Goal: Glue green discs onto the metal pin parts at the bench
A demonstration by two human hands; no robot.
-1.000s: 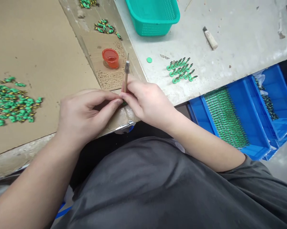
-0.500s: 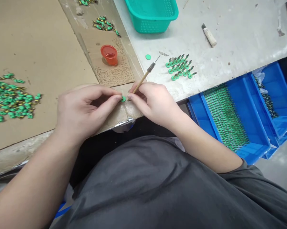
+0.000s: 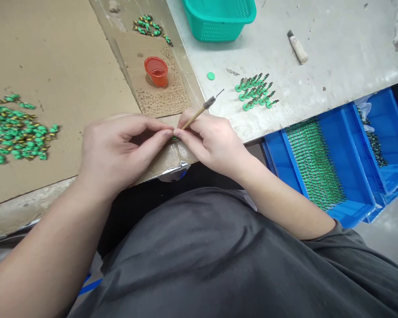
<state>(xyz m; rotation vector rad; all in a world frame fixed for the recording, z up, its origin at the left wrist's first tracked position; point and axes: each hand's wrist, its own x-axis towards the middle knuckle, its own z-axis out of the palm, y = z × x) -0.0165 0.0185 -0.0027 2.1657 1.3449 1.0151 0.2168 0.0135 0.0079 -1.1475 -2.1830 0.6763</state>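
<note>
Near the table's front edge, my left hand (image 3: 119,148) pinches a small green piece (image 3: 174,138), mostly hidden under the fingertips. My right hand (image 3: 212,141) has its thumb and fingers closed round a thin wooden-handled tool (image 3: 199,114), whose metal tip points up and away to the right. The two hands' fingertips meet at the green piece. Beyond them stands a red cup (image 3: 157,71) on speckled cardboard. A loose green disc (image 3: 211,76) lies on the white table, beside rows of green-based small figures (image 3: 256,92).
A pile of green and yellow pieces (image 3: 18,130) lies on the brown board at left, with a smaller group (image 3: 148,25) further back. A teal basket (image 3: 215,28) and a tube (image 3: 298,48) sit on the table. Blue bins (image 3: 347,163) stand at right.
My right fingertips have moved left to meet my left fingertips, covering more of the green piece. The view has shifted slightly, so the table items appear further right.
</note>
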